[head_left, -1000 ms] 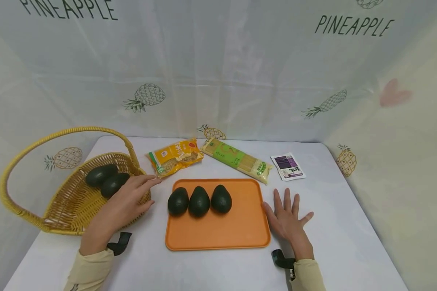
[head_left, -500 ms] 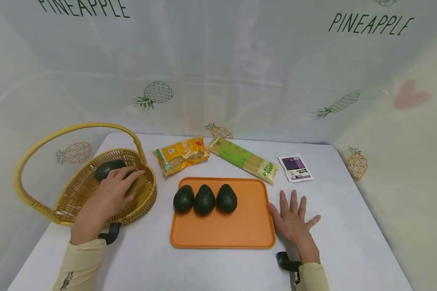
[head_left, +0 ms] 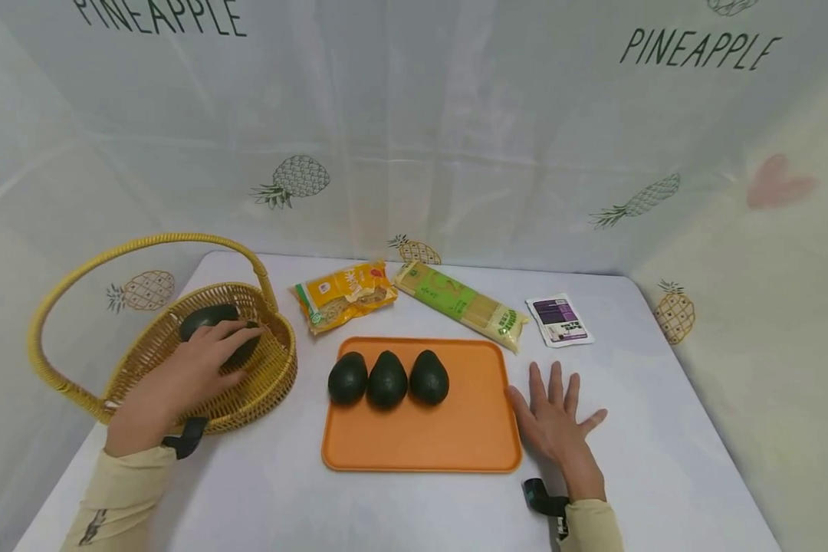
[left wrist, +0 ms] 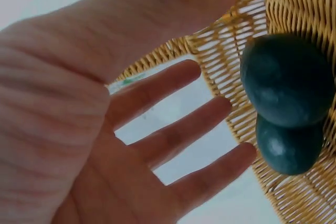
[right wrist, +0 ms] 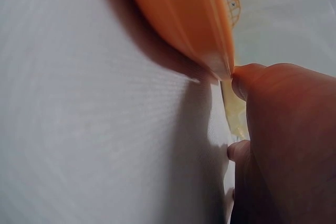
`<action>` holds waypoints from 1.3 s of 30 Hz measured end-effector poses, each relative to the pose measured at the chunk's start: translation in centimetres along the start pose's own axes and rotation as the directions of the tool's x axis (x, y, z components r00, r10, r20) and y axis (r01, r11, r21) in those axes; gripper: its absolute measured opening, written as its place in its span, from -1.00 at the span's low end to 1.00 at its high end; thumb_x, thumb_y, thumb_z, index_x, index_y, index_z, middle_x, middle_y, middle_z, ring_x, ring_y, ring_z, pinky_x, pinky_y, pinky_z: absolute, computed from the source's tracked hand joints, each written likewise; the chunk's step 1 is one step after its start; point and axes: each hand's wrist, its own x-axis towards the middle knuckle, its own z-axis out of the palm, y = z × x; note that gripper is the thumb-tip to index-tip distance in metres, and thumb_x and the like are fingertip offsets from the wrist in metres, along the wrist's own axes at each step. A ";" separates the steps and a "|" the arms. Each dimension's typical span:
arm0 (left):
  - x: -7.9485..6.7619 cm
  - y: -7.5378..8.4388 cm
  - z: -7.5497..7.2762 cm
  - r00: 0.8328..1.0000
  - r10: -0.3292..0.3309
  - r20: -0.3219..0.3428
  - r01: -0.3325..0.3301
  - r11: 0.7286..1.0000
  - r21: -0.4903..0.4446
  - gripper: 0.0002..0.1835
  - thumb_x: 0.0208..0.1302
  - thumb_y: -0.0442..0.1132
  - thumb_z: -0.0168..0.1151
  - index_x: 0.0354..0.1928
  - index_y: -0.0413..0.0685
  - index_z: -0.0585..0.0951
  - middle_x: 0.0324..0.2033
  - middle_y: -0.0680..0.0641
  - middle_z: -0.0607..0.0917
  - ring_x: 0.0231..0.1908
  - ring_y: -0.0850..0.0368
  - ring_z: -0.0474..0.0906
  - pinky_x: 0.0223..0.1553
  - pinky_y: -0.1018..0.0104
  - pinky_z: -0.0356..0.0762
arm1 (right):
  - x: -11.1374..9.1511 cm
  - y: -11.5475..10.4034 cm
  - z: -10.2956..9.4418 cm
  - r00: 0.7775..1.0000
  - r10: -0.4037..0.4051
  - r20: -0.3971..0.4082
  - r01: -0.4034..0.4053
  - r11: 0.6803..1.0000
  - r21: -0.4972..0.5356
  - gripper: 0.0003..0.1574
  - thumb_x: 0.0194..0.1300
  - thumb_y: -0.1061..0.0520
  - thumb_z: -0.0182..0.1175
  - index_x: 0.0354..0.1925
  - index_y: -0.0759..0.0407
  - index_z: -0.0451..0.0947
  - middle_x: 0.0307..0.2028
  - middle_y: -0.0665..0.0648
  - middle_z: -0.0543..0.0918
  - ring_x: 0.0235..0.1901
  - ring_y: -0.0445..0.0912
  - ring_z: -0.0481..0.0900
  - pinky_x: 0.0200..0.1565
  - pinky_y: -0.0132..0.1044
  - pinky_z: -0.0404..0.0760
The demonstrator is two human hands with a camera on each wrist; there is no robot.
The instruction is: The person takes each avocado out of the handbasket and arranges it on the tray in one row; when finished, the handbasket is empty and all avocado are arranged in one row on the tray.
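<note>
Left of the orange tray, a wicker basket holds two avocados, the left hand over it with fingers loosely extended, released. Three avocados line the tray; the right hand lies spread beside its right edge, thumb touching.

Basket handle arching at left, three avocados blocking back-left of tray, front free, room beneath left hand unclear
</note>
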 end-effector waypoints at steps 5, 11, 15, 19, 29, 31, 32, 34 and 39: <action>0.4 -1.8 -0.4 0.995 -0.004 0.102 0.008 0.999 -0.038 -0.16 0.11 -0.39 0.62 0.45 -0.25 0.45 0.42 -0.57 0.38 0.27 -0.80 0.36 0.04 -0.49 0.58 | 0.0 0.0 0.0 1.000 -0.004 -0.001 0.004 1.000 0.002 0.19 0.57 -0.62 -0.38 0.75 0.05 -0.35 0.69 0.34 -0.60 0.62 0.41 -0.80 0.16 0.58 -1.01; 0.8 -3.9 -0.3 0.981 -0.020 0.195 0.036 0.996 -0.079 -0.08 0.02 -0.41 0.64 0.46 -0.29 0.41 0.44 -0.64 0.28 0.27 -0.86 0.28 0.05 -0.53 0.54 | -0.1 0.1 0.0 1.000 -0.008 -0.006 0.008 1.000 -0.005 0.17 0.58 -0.61 -0.39 0.75 0.05 -0.35 0.69 0.34 -0.59 0.62 0.40 -0.80 0.17 0.59 -1.00; 1.0 -4.7 0.1 0.976 -0.021 0.215 0.040 0.996 -0.084 -0.07 0.03 -0.38 0.66 0.47 -0.28 0.41 0.45 -0.62 0.28 0.31 -0.86 0.26 0.12 -0.62 0.46 | -0.1 0.0 0.1 1.000 -0.004 -0.008 0.004 1.000 -0.010 0.17 0.58 -0.61 -0.38 0.75 0.04 -0.34 0.70 0.34 -0.58 0.63 0.40 -0.79 0.17 0.58 -1.00; 1.2 -5.0 0.3 0.971 -0.035 0.238 0.057 0.995 -0.084 -0.09 0.06 -0.37 0.65 0.48 -0.26 0.43 0.44 -0.61 0.27 0.28 -0.87 0.27 0.07 -0.57 0.52 | 0.0 0.0 0.1 1.000 0.000 -0.007 0.000 1.000 -0.010 0.17 0.58 -0.60 -0.38 0.75 0.04 -0.35 0.70 0.34 -0.58 0.62 0.40 -0.79 0.17 0.58 -1.01; 1.5 -4.7 0.3 0.974 -0.083 0.211 0.107 0.989 -0.101 -0.16 0.08 -0.30 0.67 0.40 -0.21 0.47 0.14 -0.60 0.37 0.05 -0.66 0.53 -0.10 -0.41 0.66 | 0.0 0.1 0.2 1.000 0.004 -0.007 -0.004 1.000 -0.006 0.17 0.58 -0.60 -0.38 0.75 0.03 -0.35 0.69 0.33 -0.59 0.62 0.40 -0.80 0.17 0.57 -1.01; 1.5 -4.6 0.4 0.973 -0.091 0.211 0.113 0.989 -0.096 -0.18 0.08 -0.28 0.68 0.37 -0.17 0.48 0.11 -0.59 0.39 0.02 -0.63 0.54 -0.10 -0.42 0.65 | 0.0 0.1 0.2 1.000 0.003 -0.011 -0.003 1.000 -0.008 0.17 0.57 -0.61 -0.38 0.75 0.04 -0.34 0.70 0.33 -0.59 0.63 0.40 -0.79 0.17 0.58 -1.01; 1.6 -4.6 0.4 0.972 -0.092 0.217 0.115 0.988 -0.098 -0.20 0.08 -0.28 0.67 0.37 -0.16 0.48 0.10 -0.59 0.39 0.00 -0.60 0.55 -0.10 -0.41 0.65 | 0.0 0.1 0.2 1.000 0.004 -0.013 -0.004 1.000 -0.010 0.17 0.57 -0.61 -0.38 0.75 0.04 -0.34 0.70 0.33 -0.59 0.63 0.40 -0.78 0.17 0.58 -1.00; 1.6 -4.6 0.4 0.968 -0.092 0.234 0.123 0.985 -0.121 -0.22 0.10 -0.28 0.66 0.36 -0.14 0.48 0.08 -0.57 0.38 -0.03 -0.52 0.57 -0.10 -0.39 0.65 | 0.0 0.1 0.2 1.000 0.006 -0.016 -0.006 1.000 -0.013 0.17 0.58 -0.60 -0.38 0.75 0.04 -0.34 0.70 0.33 -0.58 0.63 0.40 -0.78 0.18 0.59 -0.99; 1.6 -4.6 0.4 0.959 -0.081 0.271 0.134 0.974 -0.184 -0.26 0.11 -0.32 0.64 0.32 -0.09 0.49 0.06 -0.54 0.35 -0.08 -0.39 0.59 -0.09 -0.35 0.67 | -0.1 0.0 0.1 1.000 0.002 -0.025 -0.003 1.000 -0.014 0.17 0.58 -0.60 -0.37 0.75 0.05 -0.33 0.70 0.34 -0.56 0.63 0.40 -0.78 0.20 0.62 -0.96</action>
